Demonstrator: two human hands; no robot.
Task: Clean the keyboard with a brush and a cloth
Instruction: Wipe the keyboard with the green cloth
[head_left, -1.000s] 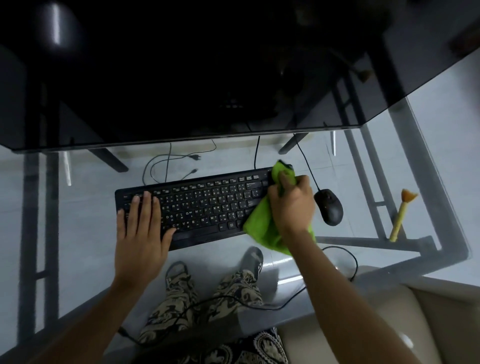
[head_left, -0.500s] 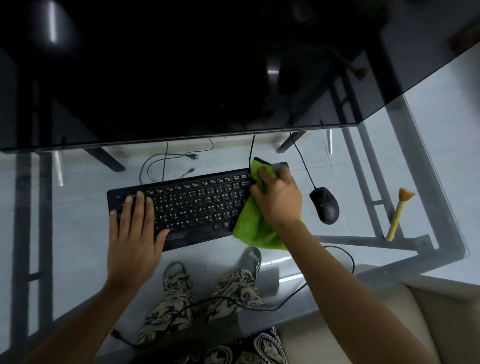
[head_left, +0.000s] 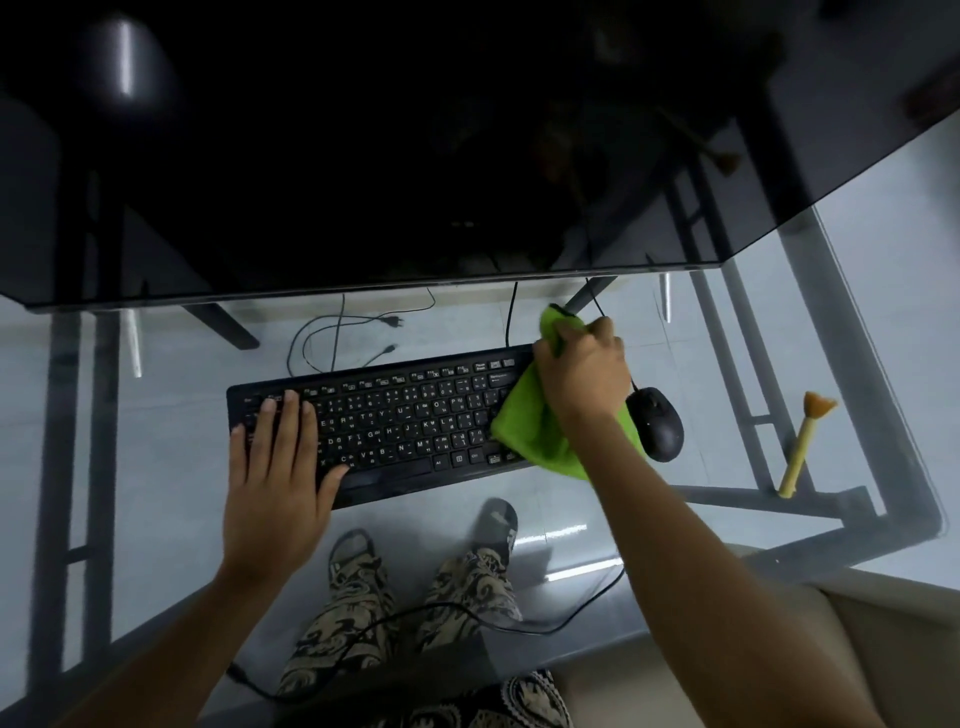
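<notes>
A black keyboard (head_left: 405, 415) lies across the glass desk. My left hand (head_left: 278, 457) rests flat on its left end, fingers spread over the keys. My right hand (head_left: 582, 374) grips a bright green cloth (head_left: 530, 431) pressed on the keyboard's right end, which the cloth and hand hide. A yellow-handled brush (head_left: 802, 447) with orange bristles lies on the glass far to the right, apart from both hands.
A black mouse (head_left: 655, 423) sits just right of the cloth, its cable running back. A large dark monitor (head_left: 363, 156) overhangs the desk behind the keyboard. Loose cables (head_left: 337, 338), my legs and sandals show through the glass (head_left: 156, 415). A beige seat (head_left: 857, 649) is at lower right.
My right hand with the cloth moved left along the keyboard's top right edge, then back right toward the corner. My left hand stayed flat on the left end.
</notes>
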